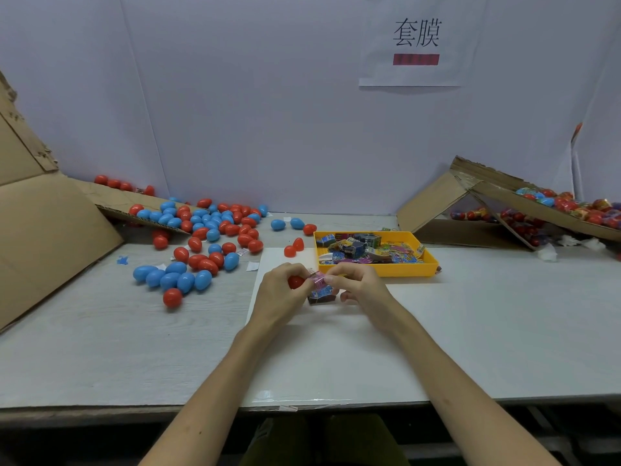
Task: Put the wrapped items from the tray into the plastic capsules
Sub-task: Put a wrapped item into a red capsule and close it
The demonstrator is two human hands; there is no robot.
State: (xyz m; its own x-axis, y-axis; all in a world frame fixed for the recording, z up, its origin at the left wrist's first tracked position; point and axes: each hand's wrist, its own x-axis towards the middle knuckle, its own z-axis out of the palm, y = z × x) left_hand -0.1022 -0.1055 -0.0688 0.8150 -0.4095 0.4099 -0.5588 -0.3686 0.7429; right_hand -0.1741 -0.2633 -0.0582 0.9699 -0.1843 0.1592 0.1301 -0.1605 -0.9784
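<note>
Left hand grips a glossy red capsule; right hand pinches a crinkly pink-and-blue wrapped item.

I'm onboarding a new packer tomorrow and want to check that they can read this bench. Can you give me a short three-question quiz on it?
1. True or false: the yellow tray is empty.
2. What does the left hand hold? A) a blue capsule B) a red capsule C) nothing
3. Fill in: the loose capsules piled at the left are red and ____.

Key: 1 false, wrapped items fill it; 2 B; 3 blue.
</note>
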